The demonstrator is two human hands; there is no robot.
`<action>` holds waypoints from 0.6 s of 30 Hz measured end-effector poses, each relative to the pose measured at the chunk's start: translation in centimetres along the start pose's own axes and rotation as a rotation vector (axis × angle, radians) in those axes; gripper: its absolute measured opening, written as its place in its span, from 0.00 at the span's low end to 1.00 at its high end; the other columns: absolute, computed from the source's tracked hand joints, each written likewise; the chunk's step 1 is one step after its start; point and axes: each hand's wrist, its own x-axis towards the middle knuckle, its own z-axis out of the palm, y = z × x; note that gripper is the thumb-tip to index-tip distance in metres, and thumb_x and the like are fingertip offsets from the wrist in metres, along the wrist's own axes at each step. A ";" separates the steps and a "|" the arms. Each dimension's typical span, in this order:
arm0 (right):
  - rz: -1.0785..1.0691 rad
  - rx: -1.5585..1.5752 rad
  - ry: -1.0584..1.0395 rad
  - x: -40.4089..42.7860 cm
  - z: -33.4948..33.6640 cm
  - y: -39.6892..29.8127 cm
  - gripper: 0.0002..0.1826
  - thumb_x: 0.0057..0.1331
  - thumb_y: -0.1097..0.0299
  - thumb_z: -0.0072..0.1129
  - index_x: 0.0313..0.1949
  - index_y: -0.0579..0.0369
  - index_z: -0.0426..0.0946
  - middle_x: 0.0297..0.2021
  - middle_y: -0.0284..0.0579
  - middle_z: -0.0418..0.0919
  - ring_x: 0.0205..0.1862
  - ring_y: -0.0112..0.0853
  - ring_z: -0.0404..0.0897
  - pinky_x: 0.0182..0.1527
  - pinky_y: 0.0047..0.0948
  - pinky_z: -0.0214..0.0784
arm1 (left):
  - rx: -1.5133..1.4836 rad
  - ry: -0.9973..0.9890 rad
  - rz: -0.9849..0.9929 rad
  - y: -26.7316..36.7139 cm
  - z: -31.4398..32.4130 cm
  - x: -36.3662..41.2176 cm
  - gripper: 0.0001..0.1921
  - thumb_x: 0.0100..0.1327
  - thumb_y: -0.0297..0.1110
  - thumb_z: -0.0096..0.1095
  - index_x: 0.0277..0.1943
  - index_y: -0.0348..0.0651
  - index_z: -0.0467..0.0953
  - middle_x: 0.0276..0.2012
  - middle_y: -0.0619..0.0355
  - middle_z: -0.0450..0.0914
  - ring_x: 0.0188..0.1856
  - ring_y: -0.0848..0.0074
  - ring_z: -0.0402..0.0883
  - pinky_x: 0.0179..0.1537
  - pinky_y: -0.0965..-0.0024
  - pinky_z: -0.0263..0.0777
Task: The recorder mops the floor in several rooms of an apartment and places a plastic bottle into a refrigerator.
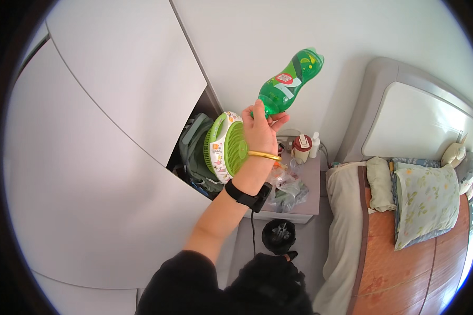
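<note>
My left hand [262, 124] holds a green plastic 7UP bottle [289, 82] by its neck. The bottle is tilted, with its base up to the right and its neck down in my fingers. Whether liquid is inside I cannot tell. A gold bangle [265, 155] and a black watch [249, 195] circle my left wrist. Behind the forearm stands a bedside table [313, 189] bearing a clear plastic bag [287, 193], a red-lidded cup [302, 146] and a white bottle [315, 145]. My right hand is out of view.
White wardrobe doors [102, 157] fill the left. An open nook holds a grey-green backpack [195, 149] and a green-and-white grilled item with a handle [224, 147]. A black bin [278, 236] stands on the floor. At right is a bed [398, 267] with a floral pillow [425, 201].
</note>
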 end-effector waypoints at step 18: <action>0.028 0.030 0.042 0.1 -1.3 0.8 0.14 0.61 0.63 0.49 0.41 0.58 0.76 0.43 0.55 0.76 0.40 0.47 0.75 0.37 0.51 0.64 | -0.126 -0.117 0.189 3.3 -0.2 -2.0 0.10 0.66 0.38 0.47 0.42 0.44 0.58 0.28 0.56 0.71 0.26 0.73 0.76 0.31 0.66 0.78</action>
